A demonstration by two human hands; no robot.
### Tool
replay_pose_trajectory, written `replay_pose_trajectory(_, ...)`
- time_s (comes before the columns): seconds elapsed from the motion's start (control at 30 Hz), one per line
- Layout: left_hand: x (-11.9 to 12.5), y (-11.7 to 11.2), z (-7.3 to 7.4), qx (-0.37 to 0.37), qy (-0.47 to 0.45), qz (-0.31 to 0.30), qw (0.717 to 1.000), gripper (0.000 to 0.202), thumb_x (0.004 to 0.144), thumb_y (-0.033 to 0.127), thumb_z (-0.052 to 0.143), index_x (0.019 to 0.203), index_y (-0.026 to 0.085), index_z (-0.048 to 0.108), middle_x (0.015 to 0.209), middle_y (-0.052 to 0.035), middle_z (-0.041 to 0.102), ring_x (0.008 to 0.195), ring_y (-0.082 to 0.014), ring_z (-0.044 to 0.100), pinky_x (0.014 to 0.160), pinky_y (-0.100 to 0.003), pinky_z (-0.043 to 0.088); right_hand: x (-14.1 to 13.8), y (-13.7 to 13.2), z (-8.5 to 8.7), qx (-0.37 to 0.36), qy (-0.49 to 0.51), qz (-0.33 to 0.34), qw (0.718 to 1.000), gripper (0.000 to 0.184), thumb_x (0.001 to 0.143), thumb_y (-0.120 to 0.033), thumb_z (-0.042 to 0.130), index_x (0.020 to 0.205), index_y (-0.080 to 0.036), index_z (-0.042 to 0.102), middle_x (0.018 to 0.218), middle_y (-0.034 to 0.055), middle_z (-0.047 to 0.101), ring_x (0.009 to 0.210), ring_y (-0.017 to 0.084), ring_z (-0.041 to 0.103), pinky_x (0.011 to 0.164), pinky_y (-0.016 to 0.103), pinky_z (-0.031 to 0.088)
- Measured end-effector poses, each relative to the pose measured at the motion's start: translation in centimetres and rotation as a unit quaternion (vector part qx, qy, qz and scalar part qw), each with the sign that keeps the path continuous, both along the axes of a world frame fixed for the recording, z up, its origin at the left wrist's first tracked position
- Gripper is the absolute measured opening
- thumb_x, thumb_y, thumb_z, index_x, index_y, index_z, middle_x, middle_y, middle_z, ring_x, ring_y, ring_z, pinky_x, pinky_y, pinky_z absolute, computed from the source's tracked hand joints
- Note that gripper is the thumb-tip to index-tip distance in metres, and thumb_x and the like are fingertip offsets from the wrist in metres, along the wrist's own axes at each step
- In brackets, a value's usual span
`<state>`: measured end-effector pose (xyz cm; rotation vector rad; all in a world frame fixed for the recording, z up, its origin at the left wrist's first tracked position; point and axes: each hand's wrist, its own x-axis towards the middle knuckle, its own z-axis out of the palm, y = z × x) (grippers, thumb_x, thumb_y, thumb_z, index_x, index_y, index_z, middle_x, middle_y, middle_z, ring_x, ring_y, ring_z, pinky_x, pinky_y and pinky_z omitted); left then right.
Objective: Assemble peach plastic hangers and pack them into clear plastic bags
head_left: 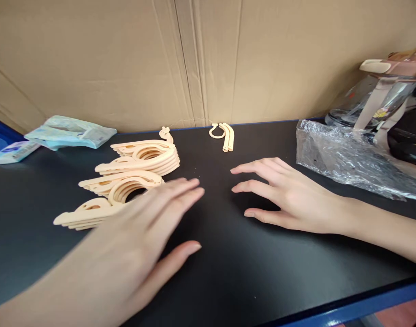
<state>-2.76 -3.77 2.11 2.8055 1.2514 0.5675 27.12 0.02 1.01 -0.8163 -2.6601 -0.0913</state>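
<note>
My left hand point(145, 231) is stretched over the black tabletop, fingers straight and thumb apart, holding nothing. It partly hides the nearer stack of beige plastic folding hanger pieces point(102, 184). Behind that lies a second stack of similar beige pieces point(150, 159), with a small flower-shaped end point(165, 132) sticking up at its back. My right hand point(283, 195) hovers to the right, fingers spread and slightly curled, with nothing in it. Beyond the gap between both hands, a beige hook point(217, 132) lies beside two short curved bars point(230, 137) near the cardboard.
Cardboard point(126, 59) stands along the back edge. Light-blue soft packs point(70, 131) lie at the far left. On the right are a crumpled clear plastic bag point(347, 159) and a transparent bottle with a strap point(381, 97). A blue table edge point(358, 302) runs along the front right.
</note>
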Motion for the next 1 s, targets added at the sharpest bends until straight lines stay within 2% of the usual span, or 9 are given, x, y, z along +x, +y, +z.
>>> replay_pose_trajectory(0.1, 3.3, 0.8, -1.2, 0.004, 0.056, -0.064, 0.996, 0.052, 0.098, 0.039, 0.049, 0.148, 0.026, 0.046, 0.150, -0.0075, 0.052, 0.135, -0.0313, 0.053, 0.109, -0.048, 0.050, 0.1, 0.2, -0.1, -0.001, 0.000, -0.008, 1.000, 0.029, 0.095, -0.031, 0.059, 0.119, -0.016, 0.064, 0.134, 0.0169, 0.059, 0.122, 0.029, 0.056, 0.100, 0.048, 0.046)
replay_pose_trajectory(0.2, 4.1, 2.1, -2.0, -0.028, 0.058, -0.070, 0.995, 0.050, 0.100, 0.040, 0.045, 0.145, 0.018, 0.050, 0.150, -0.0131, 0.052, 0.138, -0.0308, 0.049, 0.110, -0.048, 0.048, 0.3, 0.4, -0.2, -0.006, 0.000, -0.018, 1.000, 0.029, 0.095, -0.032, 0.057, 0.120, -0.017, 0.063, 0.132, 0.0163, 0.060, 0.122, 0.029, 0.057, 0.100, 0.049, 0.047)
replay_pose_trajectory(0.3, 4.0, 2.8, -2.5, -0.045, 0.053, -0.062, 0.996, 0.050, 0.101, 0.041, 0.044, 0.144, 0.017, 0.050, 0.151, -0.0136, 0.050, 0.139, -0.0310, 0.047, 0.111, -0.050, 0.047, 0.4, 0.7, -0.3, -0.007, -0.006, -0.038, 0.999, 0.030, 0.096, -0.034, 0.056, 0.120, -0.018, 0.062, 0.131, 0.0160, 0.060, 0.122, 0.029, 0.057, 0.100, 0.050, 0.047)
replay_pose_trajectory(0.43, 3.7, 3.0, -3.4, -0.030, 0.027, -0.058, 0.997, 0.050, 0.102, 0.043, 0.041, 0.146, 0.021, 0.046, 0.153, -0.0094, 0.048, 0.142, -0.0276, 0.045, 0.113, -0.047, 0.045, 0.3, 1.6, -0.3, 0.012, -0.026, -0.079, 0.996, 0.037, 0.098, -0.038, 0.053, 0.124, -0.014, 0.060, 0.131, 0.0174, 0.059, 0.118, 0.030, 0.058, 0.097, 0.050, 0.049)
replay_pose_trajectory(0.6, 3.4, 3.1, -3.9, -0.018, 0.021, -0.067, 0.997, 0.049, 0.102, 0.043, 0.039, 0.146, 0.021, 0.045, 0.154, -0.0082, 0.047, 0.142, -0.0259, 0.043, 0.113, -0.046, 0.045, -0.7, 4.7, 0.6, 0.033, -0.060, -0.097, 0.993, 0.045, 0.100, -0.045, 0.048, 0.127, -0.010, 0.060, 0.128, 0.0190, 0.059, 0.114, 0.032, 0.059, 0.095, 0.051, 0.049)
replay_pose_trajectory(0.7, 3.6, 3.2, -3.2, -0.025, 0.032, -0.073, 0.996, 0.049, 0.102, 0.042, 0.038, 0.143, 0.018, 0.049, 0.152, -0.0111, 0.049, 0.141, -0.0271, 0.045, 0.113, -0.047, 0.046, -2.4, 8.1, 1.2, 0.048, -0.066, -0.068, 0.994, 0.035, 0.103, -0.032, 0.041, 0.121, -0.014, 0.064, 0.128, 0.0166, 0.060, 0.117, 0.031, 0.057, 0.098, 0.051, 0.046)
replay_pose_trajectory(0.83, 3.8, 3.3, -2.9, -0.032, 0.055, -0.080, 0.995, 0.050, 0.102, 0.040, 0.037, 0.142, 0.013, 0.050, 0.152, -0.0150, 0.049, 0.139, -0.0293, 0.047, 0.110, -0.049, 0.048, -6.6, 13.2, 1.2, 0.040, -0.062, -0.009, 0.997, 0.041, 0.100, -0.012, 0.033, 0.125, -0.017, 0.064, 0.132, 0.0134, 0.058, 0.117, 0.028, 0.055, 0.097, 0.044, 0.045)
replay_pose_trajectory(1.0, 3.5, 3.0, -3.7, -0.015, 0.019, -0.076, 0.997, 0.047, 0.103, 0.039, 0.037, 0.142, 0.016, 0.050, 0.153, -0.0110, 0.048, 0.141, -0.0267, 0.044, 0.113, -0.047, 0.044, -12.4, 17.0, 0.5, 0.008, -0.043, 0.031, 0.999, 0.039, 0.104, -0.018, 0.034, 0.134, -0.020, 0.058, 0.129, 0.0103, 0.062, 0.110, 0.025, 0.060, 0.090, 0.040, 0.046)
